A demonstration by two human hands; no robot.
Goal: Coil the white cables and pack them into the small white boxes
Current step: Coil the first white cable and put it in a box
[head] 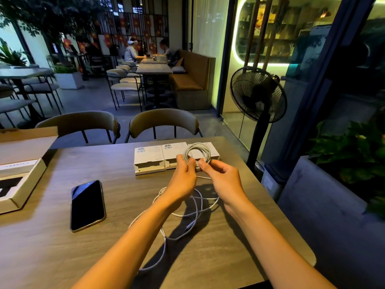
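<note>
Coiling is under way: the left hand [183, 178] pinches the bottom of a white cable coil [197, 153], and the right hand [221, 176] pinches it beside, probably feeding slack. Loose cable [187, 213] sprawls nearer on the wooden table [125, 205]. Next, wind in that slack, then slip it into the small white boxes [149, 159] at the far edge. A phone [87, 205] lies left; café chairs stand beyond.

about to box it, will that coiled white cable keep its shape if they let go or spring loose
The coil probably springs open: both hands, left and right, pinch it. It is likely floppy and light, like the loose cable sprawled on the table.
</note>
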